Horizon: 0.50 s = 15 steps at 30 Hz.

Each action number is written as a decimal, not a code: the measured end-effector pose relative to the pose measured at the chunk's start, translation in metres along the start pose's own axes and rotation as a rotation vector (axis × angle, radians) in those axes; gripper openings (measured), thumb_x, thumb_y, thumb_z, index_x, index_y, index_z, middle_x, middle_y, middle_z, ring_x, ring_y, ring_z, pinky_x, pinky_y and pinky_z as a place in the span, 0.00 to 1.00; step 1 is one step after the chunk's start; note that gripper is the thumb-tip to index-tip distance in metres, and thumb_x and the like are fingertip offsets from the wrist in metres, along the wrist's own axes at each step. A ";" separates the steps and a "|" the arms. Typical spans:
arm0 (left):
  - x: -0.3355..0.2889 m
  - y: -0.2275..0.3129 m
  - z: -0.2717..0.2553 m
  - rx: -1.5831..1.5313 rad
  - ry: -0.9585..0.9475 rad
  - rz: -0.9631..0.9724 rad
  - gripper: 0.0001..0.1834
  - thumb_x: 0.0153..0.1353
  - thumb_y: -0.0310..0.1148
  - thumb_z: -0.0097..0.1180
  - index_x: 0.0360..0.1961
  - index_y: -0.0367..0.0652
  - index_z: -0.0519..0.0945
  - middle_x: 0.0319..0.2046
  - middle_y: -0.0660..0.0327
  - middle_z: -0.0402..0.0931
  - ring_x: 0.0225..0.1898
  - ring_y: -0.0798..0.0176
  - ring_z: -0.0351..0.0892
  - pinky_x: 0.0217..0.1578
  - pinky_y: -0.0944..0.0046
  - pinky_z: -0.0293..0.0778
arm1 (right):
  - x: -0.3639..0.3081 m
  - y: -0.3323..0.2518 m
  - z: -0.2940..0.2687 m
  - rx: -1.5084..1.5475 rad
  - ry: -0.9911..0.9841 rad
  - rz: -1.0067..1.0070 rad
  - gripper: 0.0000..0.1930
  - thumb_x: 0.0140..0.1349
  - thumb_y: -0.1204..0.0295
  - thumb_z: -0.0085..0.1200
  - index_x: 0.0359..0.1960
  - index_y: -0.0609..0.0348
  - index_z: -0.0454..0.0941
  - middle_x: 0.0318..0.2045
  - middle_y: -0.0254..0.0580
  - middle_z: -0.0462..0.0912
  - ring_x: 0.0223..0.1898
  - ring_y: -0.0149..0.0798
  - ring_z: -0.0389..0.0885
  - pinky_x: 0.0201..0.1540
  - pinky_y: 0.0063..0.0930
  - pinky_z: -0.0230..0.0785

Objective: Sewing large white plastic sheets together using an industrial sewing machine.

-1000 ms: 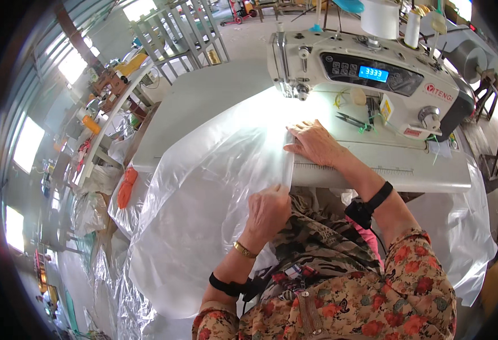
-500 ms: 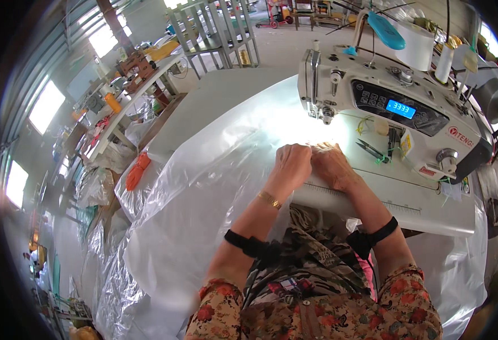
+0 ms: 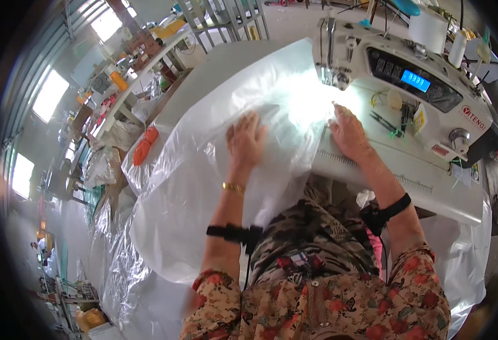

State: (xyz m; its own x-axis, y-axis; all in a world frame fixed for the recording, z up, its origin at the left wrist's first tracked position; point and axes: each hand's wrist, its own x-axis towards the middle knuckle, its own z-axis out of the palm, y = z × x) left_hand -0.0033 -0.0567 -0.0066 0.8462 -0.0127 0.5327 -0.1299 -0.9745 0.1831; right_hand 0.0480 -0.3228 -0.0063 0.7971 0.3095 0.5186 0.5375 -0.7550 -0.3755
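A large translucent plastic sheet [image 3: 186,215] spreads over the table and hangs down beside my lap. On it, left of the sewing machine, lies my left hand [image 3: 247,139], open with the fingers spread; motion smears it slightly. My right hand [image 3: 349,135] rests at the sheet's edge, just in front of the sewing machine's [image 3: 408,73] needle area. Its fingers reach forward, thumb apart, and nothing shows in its grasp. Bright lamplight washes out the sheet by those fingertips, and the needle itself cannot be made out.
Thread snips [image 3: 386,123] lie on the machine bed, right of my right hand. A printed ruler scale [image 3: 340,157] runs along the table's near part. White thread cones [image 3: 429,31] stand behind the machine. An orange bundle [image 3: 145,145] sits at the left, with a grey slatted chair [image 3: 226,17] beyond.
My hands were together by the needle area; the left has moved away left across the sheet and spread its fingers. My right hand stays near the machine, and the head view has shifted.
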 end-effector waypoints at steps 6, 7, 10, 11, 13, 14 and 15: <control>0.036 -0.053 0.017 -0.193 -0.168 0.021 0.30 0.65 0.53 0.49 0.60 0.43 0.74 0.65 0.63 0.67 0.63 0.57 0.68 0.63 0.58 0.62 | -0.075 -0.058 -0.024 0.148 0.096 -0.119 0.08 0.62 0.73 0.52 0.40 0.61 0.76 0.33 0.50 0.81 0.34 0.53 0.81 0.36 0.43 0.74; 0.040 -0.056 0.017 -0.212 -0.204 0.018 0.31 0.65 0.54 0.49 0.60 0.43 0.73 0.65 0.64 0.66 0.63 0.57 0.68 0.62 0.59 0.64 | -0.096 -0.071 -0.018 0.179 0.093 -0.206 0.07 0.60 0.73 0.53 0.39 0.60 0.76 0.31 0.49 0.81 0.32 0.52 0.80 0.36 0.43 0.74; 0.051 -0.061 0.015 -0.263 -0.214 0.094 0.29 0.66 0.51 0.49 0.60 0.41 0.73 0.64 0.57 0.67 0.67 0.56 0.63 0.64 0.59 0.60 | -0.144 -0.097 0.027 0.353 -0.003 -0.077 0.06 0.63 0.69 0.51 0.35 0.59 0.76 0.29 0.46 0.81 0.30 0.47 0.80 0.34 0.38 0.72; 0.053 -0.062 0.014 -0.261 -0.224 0.096 0.29 0.66 0.51 0.49 0.61 0.41 0.73 0.64 0.57 0.67 0.67 0.56 0.62 0.65 0.60 0.60 | -0.150 -0.101 0.044 0.580 -0.119 0.204 0.07 0.64 0.69 0.50 0.34 0.59 0.76 0.28 0.45 0.80 0.29 0.44 0.80 0.34 0.37 0.71; 0.057 -0.063 0.012 -0.236 -0.241 0.130 0.31 0.66 0.52 0.49 0.61 0.41 0.72 0.65 0.59 0.66 0.66 0.56 0.63 0.64 0.59 0.61 | -0.154 -0.108 0.067 0.805 -0.217 0.496 0.08 0.66 0.68 0.48 0.34 0.60 0.76 0.26 0.44 0.80 0.28 0.40 0.79 0.33 0.36 0.70; 0.058 -0.063 0.012 -0.206 -0.248 0.120 0.32 0.66 0.54 0.48 0.62 0.41 0.72 0.66 0.62 0.64 0.66 0.56 0.64 0.63 0.59 0.63 | -0.151 -0.116 0.072 0.803 -0.286 0.490 0.09 0.66 0.68 0.47 0.35 0.61 0.76 0.26 0.44 0.81 0.28 0.38 0.78 0.33 0.36 0.69; 0.059 -0.063 0.012 -0.215 -0.230 0.146 0.32 0.66 0.54 0.48 0.62 0.41 0.72 0.66 0.62 0.64 0.66 0.56 0.64 0.63 0.59 0.63 | -0.145 -0.126 0.073 0.779 -0.405 0.554 0.10 0.67 0.68 0.46 0.36 0.61 0.77 0.25 0.43 0.81 0.28 0.36 0.77 0.33 0.36 0.69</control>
State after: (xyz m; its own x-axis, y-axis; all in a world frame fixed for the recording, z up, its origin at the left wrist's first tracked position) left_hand 0.0608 0.0016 0.0036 0.9019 -0.2229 0.3701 -0.3436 -0.8893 0.3017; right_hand -0.1153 -0.2303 -0.0900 0.9419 0.3133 -0.1211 -0.0182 -0.3123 -0.9498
